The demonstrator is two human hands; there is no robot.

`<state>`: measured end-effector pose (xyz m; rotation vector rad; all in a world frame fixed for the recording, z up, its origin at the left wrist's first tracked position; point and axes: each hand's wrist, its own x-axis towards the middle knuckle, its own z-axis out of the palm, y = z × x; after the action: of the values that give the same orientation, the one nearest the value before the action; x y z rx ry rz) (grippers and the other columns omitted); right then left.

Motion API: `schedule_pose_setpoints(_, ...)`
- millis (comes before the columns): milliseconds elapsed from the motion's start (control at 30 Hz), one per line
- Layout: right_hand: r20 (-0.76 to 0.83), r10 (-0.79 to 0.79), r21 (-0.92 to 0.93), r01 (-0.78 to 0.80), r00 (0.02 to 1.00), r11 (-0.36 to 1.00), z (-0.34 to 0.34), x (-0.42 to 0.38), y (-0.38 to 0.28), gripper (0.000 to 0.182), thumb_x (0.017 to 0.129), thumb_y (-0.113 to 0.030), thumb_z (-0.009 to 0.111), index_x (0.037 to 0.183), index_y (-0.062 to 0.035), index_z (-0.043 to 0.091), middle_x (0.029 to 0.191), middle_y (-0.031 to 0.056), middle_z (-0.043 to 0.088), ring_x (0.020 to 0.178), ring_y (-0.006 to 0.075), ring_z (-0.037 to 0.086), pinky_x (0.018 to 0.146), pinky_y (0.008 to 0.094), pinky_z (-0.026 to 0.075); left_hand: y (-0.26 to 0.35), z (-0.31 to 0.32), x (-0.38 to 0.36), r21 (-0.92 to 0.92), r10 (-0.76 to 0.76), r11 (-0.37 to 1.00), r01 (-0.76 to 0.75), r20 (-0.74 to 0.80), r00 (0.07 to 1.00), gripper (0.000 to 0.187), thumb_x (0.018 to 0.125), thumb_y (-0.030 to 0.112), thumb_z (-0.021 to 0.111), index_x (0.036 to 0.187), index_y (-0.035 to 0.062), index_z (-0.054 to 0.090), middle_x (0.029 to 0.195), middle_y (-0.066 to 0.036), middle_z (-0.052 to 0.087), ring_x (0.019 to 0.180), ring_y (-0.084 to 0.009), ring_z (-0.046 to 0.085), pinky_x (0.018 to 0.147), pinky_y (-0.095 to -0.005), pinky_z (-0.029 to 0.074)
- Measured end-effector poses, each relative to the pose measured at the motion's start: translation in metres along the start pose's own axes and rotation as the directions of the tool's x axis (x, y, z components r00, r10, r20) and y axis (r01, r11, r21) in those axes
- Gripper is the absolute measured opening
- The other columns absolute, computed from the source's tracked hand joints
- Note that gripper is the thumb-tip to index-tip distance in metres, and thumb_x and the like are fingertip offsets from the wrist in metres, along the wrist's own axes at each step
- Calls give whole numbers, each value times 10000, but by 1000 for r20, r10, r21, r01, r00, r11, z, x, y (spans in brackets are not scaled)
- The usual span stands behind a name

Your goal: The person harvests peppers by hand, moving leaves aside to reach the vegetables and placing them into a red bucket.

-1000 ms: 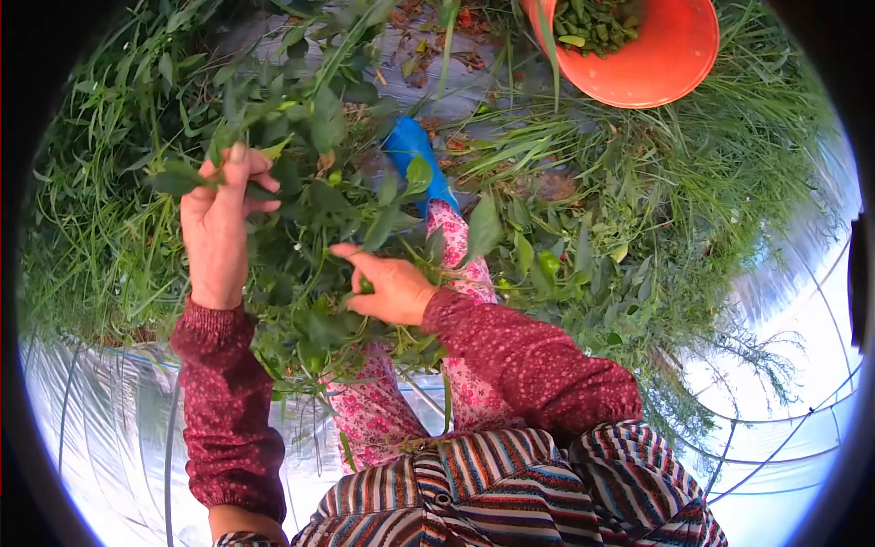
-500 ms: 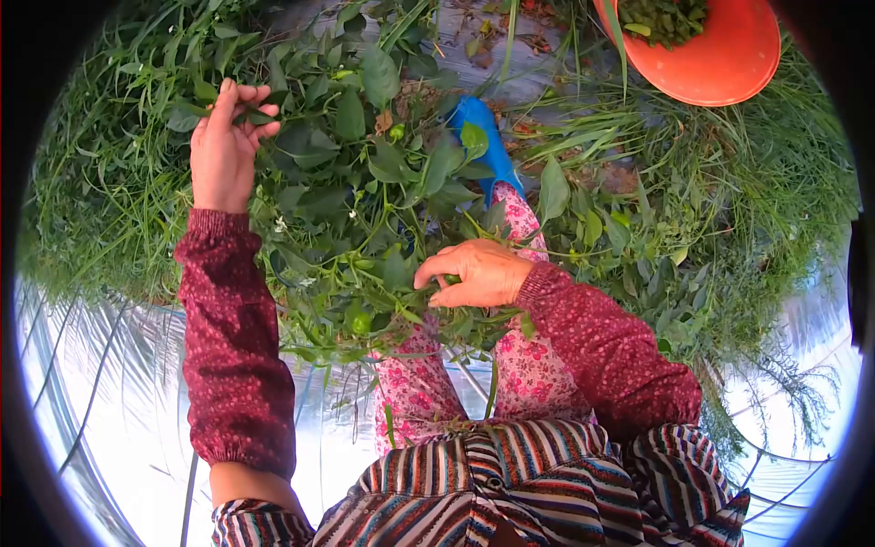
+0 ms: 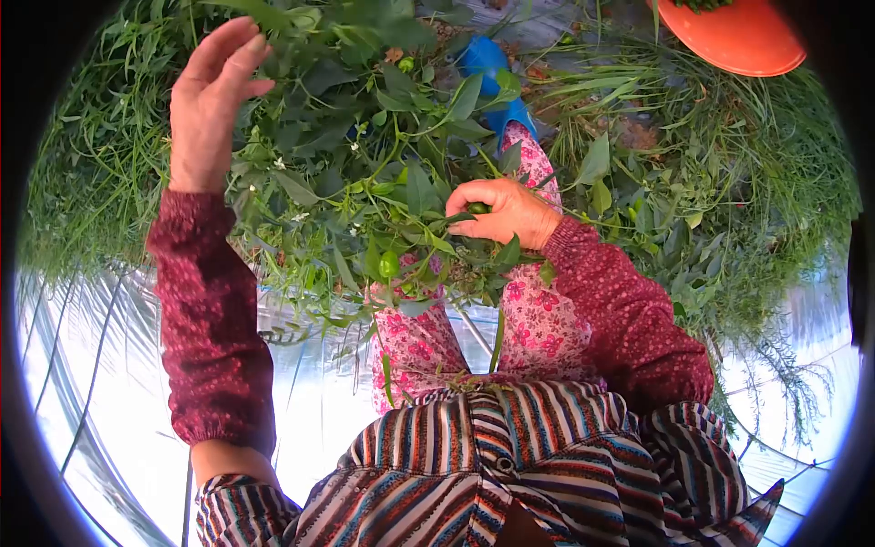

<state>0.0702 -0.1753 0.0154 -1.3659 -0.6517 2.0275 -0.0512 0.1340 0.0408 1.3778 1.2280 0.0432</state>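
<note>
Among the leafy pepper plants point(image 3: 419, 187), my right hand point(image 3: 510, 211) is closed around a small dark green pepper point(image 3: 478, 208), which shows between thumb and fingers. My left hand point(image 3: 208, 105) is raised at the upper left beside the foliage. Its fingers are bent and stand apart from the thumb, with nothing visible between them. A blurred leaf point(image 3: 260, 11) lies just above its fingertips. A lighter green pepper point(image 3: 389, 264) hangs low on the plant, left of my right hand, and another green pepper point(image 3: 406, 64) is further up.
An orange-red container point(image 3: 734, 41) with green contents stands at the top right. My blue boot point(image 3: 488, 68) is planted between the plants. Tall grass point(image 3: 583, 87) grows to the right, and clear plastic sheeting point(image 3: 100, 365) is behind the plants at the lower left.
My left hand has moved up and a little left, its fingers spreading away from the leaf they held. My right hand has shifted up and slightly right in view, and its pepper now shows.
</note>
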Motion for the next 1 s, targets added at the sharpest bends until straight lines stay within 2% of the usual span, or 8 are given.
schedule_pose_setpoints(200,-10,-30,13,30,1000,999,5,2,0,219,751,-209,711,892,-75,609,753,23,604,701,156,588,673,286,459,35,1,-81,227,294,882,-412,417,860,95,790,25,661,852,12,592,827,-58,601,786,-135,570,668,-258,467)
schedule_pose_setpoints(267,-5,-52,-26,52,999,998,1,4,-2,201,753,-200,711,874,-72,616,803,37,626,746,168,604,698,298,473,25,2,-80,413,409,752,-514,319,855,137,771,-1,660,888,16,591,851,-93,596,774,-174,579,673,-265,470)
schedule_pose_setpoints(333,-3,-12,-17,12,1000,1000,-4,-1,3,215,750,-210,721,887,-79,619,816,29,629,754,162,603,701,292,473,-2,-13,-65,489,283,835,-253,13,959,239,795,42,651,1021,22,576,1013,-126,602,890,-247,593,788,-324,482)
schedule_pose_setpoints(467,117,198,-187,-174,973,967,-33,-17,15,185,766,-221,726,897,-108,663,819,19,667,772,132,625,708,289,484,-91,-19,-7,554,257,809,-197,-31,966,593,779,220,703,1287,44,453,1229,-192,525,1143,-314,514,959,-349,415)
schedule_pose_setpoints(533,120,217,-79,-208,969,975,-48,-27,19,157,763,-204,731,890,-121,689,809,12,675,778,139,632,752,289,486,-107,-4,1,32,-200,980,198,170,965,707,751,263,731,1331,36,395,1274,-211,474,1142,-327,509,982,-350,403)
schedule_pose_setpoints(600,153,293,-41,-290,944,956,-66,-33,25,150,761,-169,734,901,-126,704,852,18,668,856,144,629,810,299,478,-129,21,-14,293,-72,955,-33,339,938,634,755,221,708,1298,52,427,1307,-226,427,1125,-362,514,987,-366,409)
schedule_pose_setpoints(833,45,585,-328,-541,810,774,-117,-26,-8,171,773,-86,717,934,-143,708,824,-29,572,802,90,539,763,277,452,-127,98,-95,440,18,891,-114,217,976,398,655,-23,616,1044,39,559,1251,-294,424,1093,-446,484,913,-435,444)
schedule_pose_setpoints(1000,-216,331,-846,-345,919,407,-116,4,-73,336,706,-131,710,1031,-110,626,915,126,640,850,318,609,759,391,490,-139,107,-102,411,95,900,-146,142,985,417,609,-57,590,1020,10,562,1200,-283,458,1052,-427,492,881,-441,448)
